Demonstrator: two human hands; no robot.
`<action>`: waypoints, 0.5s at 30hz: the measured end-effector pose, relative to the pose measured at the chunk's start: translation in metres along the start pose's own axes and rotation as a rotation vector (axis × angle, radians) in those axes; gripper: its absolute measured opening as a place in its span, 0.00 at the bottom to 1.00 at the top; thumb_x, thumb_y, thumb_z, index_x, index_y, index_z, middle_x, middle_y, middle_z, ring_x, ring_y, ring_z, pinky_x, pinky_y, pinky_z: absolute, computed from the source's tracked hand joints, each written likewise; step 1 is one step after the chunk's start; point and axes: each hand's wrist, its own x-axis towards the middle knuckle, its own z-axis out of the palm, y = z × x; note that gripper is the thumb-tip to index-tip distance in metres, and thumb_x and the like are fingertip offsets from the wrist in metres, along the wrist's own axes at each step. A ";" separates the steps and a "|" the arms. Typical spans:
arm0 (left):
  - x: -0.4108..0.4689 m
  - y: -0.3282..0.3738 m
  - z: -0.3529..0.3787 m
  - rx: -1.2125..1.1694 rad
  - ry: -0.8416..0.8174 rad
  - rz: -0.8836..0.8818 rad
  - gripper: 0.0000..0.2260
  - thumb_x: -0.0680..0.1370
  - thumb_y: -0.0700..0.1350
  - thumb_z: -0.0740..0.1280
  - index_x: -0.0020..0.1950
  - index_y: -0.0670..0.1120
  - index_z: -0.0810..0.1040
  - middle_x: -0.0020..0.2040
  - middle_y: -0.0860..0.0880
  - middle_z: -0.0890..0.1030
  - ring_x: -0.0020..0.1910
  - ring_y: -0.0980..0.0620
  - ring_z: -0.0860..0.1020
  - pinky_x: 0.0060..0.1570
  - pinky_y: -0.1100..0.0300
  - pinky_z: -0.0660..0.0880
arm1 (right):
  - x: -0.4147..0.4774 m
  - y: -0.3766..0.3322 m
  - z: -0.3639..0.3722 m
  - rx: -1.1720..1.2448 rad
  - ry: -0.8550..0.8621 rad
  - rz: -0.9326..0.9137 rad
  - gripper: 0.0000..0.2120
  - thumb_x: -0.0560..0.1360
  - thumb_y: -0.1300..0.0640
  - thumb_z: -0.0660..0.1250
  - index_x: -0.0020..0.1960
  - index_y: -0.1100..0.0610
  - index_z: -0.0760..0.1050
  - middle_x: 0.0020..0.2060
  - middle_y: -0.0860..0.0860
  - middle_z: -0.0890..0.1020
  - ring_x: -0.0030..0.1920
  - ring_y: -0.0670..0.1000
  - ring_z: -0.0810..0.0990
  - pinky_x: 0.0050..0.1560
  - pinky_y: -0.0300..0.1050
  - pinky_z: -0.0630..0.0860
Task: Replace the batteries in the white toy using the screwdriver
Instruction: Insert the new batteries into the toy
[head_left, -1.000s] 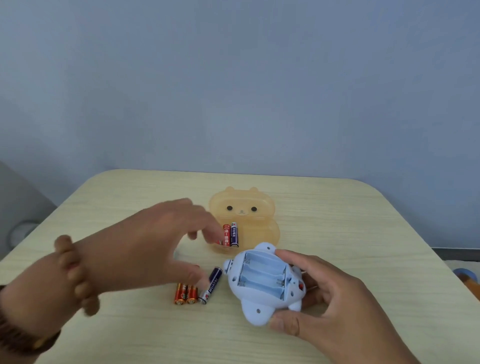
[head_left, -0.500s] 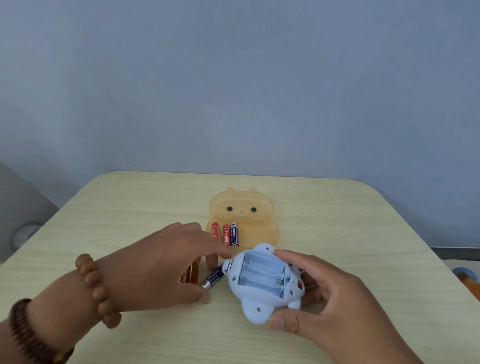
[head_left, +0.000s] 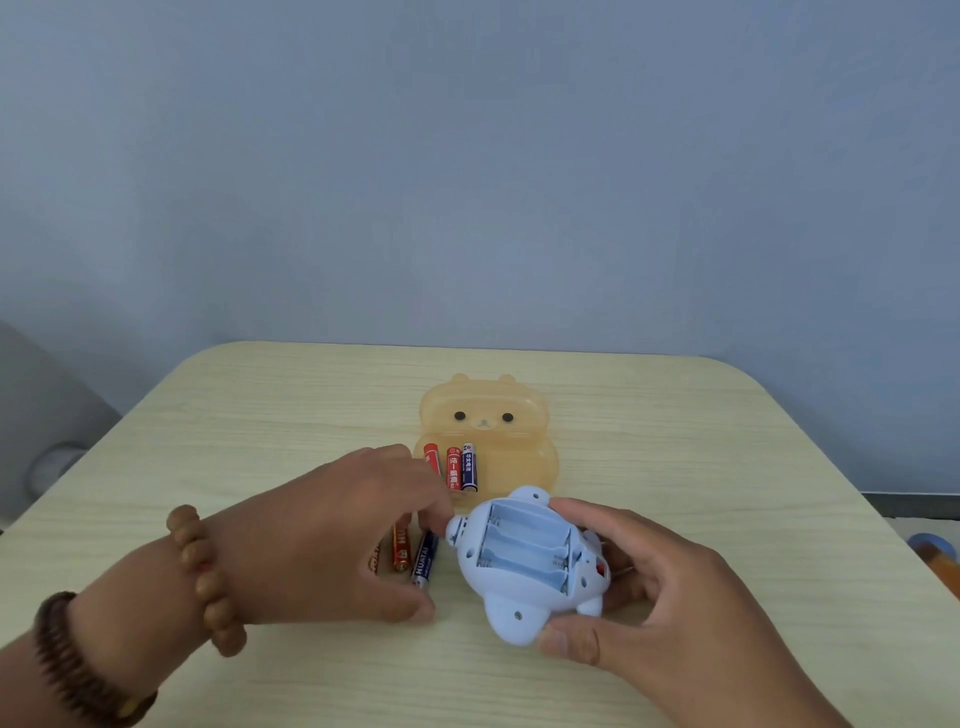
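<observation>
White toy (head_left: 524, 564), underside up, gripped by the right hand (head_left: 660, 597): thumb on the near lobe, fingers curled round the far side. Battery compartment (head_left: 524, 551) open, three pale slots and their metal contacts exposed. Whether lifted or resting on the table (head_left: 260, 415): not discernible.

Left hand (head_left: 332, 540) just left of the toy, palm down, fingers bent over loose cells lying beneath it. Blue battery (head_left: 425, 558) marked HUATAI under the fingers, its near end beside the thumb; orange battery (head_left: 401, 548) alongside, further under the palm; a third cell mostly hidden by the hand. Contact or grip on any cell: cannot be told.

Beyond the left fingertips, translucent orange bear-shaped case (head_left: 519, 441), flat on the table, holding two red batteries (head_left: 453, 469) and one dark-blue battery (head_left: 469, 465) side by side.

Bead bracelet (head_left: 205, 571) on the left wrist.
</observation>
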 end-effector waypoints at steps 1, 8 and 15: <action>-0.001 -0.001 -0.005 -0.011 0.018 -0.009 0.18 0.67 0.63 0.74 0.52 0.63 0.73 0.48 0.65 0.74 0.52 0.63 0.72 0.51 0.69 0.69 | 0.000 0.000 0.000 0.004 0.000 0.001 0.36 0.55 0.54 0.87 0.56 0.32 0.79 0.50 0.35 0.84 0.40 0.41 0.85 0.42 0.26 0.76; 0.003 0.025 -0.031 -0.209 0.240 0.042 0.09 0.74 0.63 0.66 0.50 0.64 0.82 0.49 0.57 0.79 0.49 0.54 0.79 0.42 0.68 0.72 | 0.000 0.000 0.001 -0.013 -0.006 -0.018 0.36 0.56 0.51 0.86 0.60 0.35 0.79 0.52 0.35 0.84 0.43 0.41 0.84 0.43 0.26 0.76; 0.035 0.062 0.011 -0.193 0.306 0.052 0.14 0.77 0.64 0.60 0.55 0.61 0.81 0.47 0.60 0.75 0.51 0.56 0.74 0.48 0.56 0.74 | 0.000 -0.003 0.002 -0.030 -0.009 -0.061 0.34 0.59 0.53 0.85 0.57 0.28 0.77 0.51 0.39 0.85 0.46 0.42 0.85 0.46 0.33 0.80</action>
